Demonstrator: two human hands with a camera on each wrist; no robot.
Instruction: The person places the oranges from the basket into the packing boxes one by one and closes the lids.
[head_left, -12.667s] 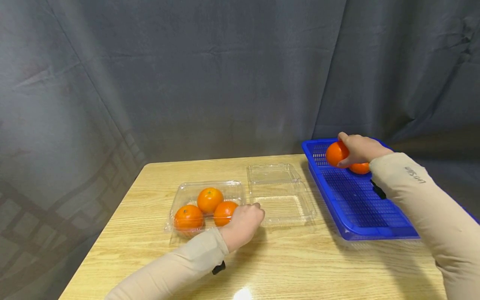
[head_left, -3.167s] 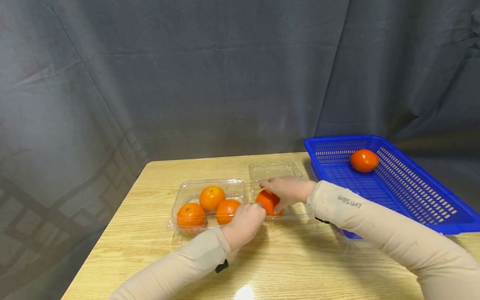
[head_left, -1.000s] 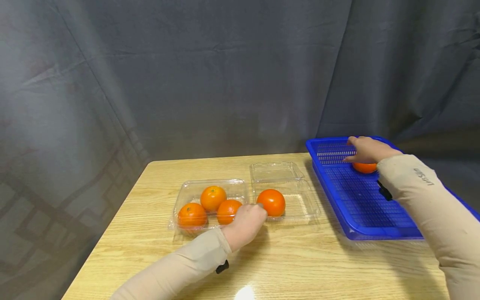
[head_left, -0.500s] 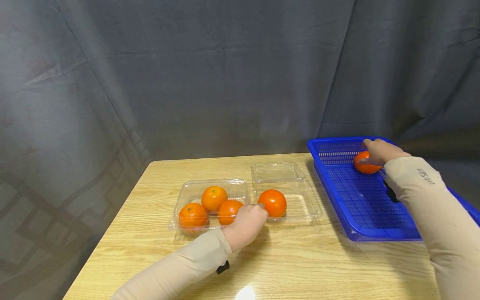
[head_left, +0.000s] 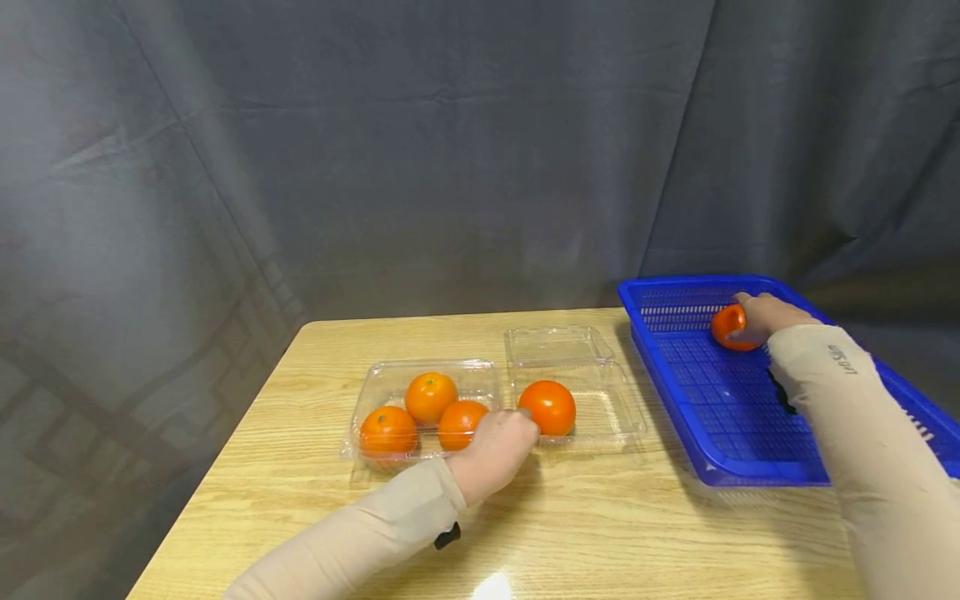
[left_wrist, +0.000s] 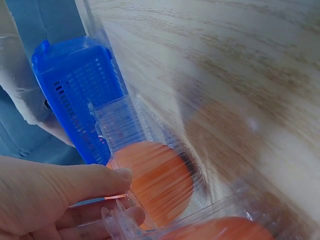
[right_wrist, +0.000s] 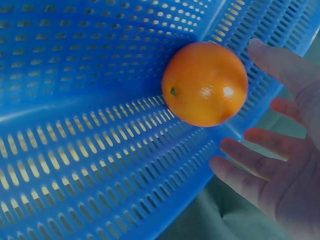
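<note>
My left hand (head_left: 495,454) pinches the clear plastic rims where two open clamshell boxes meet; in the left wrist view the thumb (left_wrist: 95,181) lies over an edge with fingers behind it. The left clamshell box (head_left: 480,363) bears three oranges (head_left: 431,398). A single orange (head_left: 547,407) sits at the left side of the right clamshell box (head_left: 600,404). Inside the blue basket (head_left: 738,417), my right hand (head_left: 772,318) is beside an orange (right_wrist: 205,84) in the far corner. Its fingers (right_wrist: 250,160) are spread and apart from the fruit in the right wrist view.
A wooden table (head_left: 600,533) carries the boxes, and the basket stands at its right side. Behind the table hangs a grey curtain (head_left: 450,167). The right box's lid (head_left: 558,343) lies folded back toward the curtain.
Earlier my right hand carried an orange from the basket and set it in the right box. It has since returned to the basket and moved beside the orange there. My left hand stays put.
</note>
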